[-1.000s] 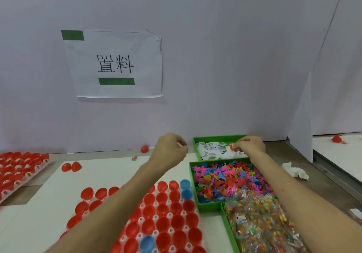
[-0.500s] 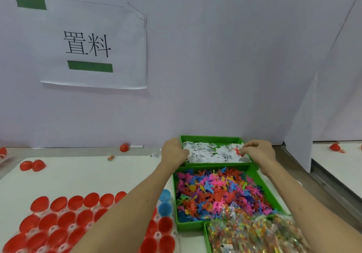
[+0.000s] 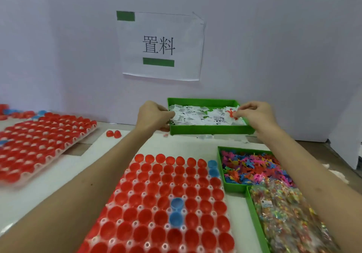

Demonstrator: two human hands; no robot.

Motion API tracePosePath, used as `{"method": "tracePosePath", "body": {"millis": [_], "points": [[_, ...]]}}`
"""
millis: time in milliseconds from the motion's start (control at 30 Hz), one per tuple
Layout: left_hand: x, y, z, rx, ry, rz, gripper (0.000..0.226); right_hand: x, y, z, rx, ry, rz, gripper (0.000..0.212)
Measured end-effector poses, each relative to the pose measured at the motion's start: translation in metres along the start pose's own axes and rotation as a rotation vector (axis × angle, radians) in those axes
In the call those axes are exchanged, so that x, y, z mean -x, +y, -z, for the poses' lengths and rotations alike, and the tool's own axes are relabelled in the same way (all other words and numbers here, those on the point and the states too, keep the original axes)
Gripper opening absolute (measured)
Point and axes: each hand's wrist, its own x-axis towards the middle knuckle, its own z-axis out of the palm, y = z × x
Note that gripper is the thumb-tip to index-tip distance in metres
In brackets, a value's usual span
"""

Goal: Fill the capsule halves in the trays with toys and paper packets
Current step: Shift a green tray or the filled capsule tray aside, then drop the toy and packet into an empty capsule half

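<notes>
A white paper sheet (image 3: 160, 45) taped to the wall reads "置料". Below it on the desk (image 3: 109, 154), a green plastic tray (image 3: 207, 130) holds white printed paper packets (image 3: 195, 115). The left hand (image 3: 153, 116) curls over its left wall. The right hand (image 3: 255, 113) pinches a small red toy figure (image 3: 231, 114) above the packets.

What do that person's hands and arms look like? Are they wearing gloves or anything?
No gloves. The left hand and the right hand are bare, with no rings, watch or bracelet showing. Both forearms are bare too, right down to the picture's edge, so no sleeves can be seen.
</notes>
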Motion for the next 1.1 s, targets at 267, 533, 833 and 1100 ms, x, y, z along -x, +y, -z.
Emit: {"method": "tracePosePath", "body": {"millis": [267,533,833,1100], "points": [[0.143,-0.086,0.156,0.141,0.486,0.066,0.019,0.110,-0.063,-0.134,-0.109,-0.386,0.127,0.021],[0.271,-0.157,0.194,-0.023,0.789,0.356,0.030,0.193,-0.065,-0.233,-0.074,-0.843,0.235,0.019],[0.321,-0.180,0.173,-0.031,0.724,0.515,0.058,0.233,-0.040,-0.278,0.106,-0.976,0.259,0.023],[0.322,-0.163,0.172,-0.096,0.629,0.295,0.038,0.228,-0.065,-0.260,0.023,-1.053,0.263,0.024]]}}
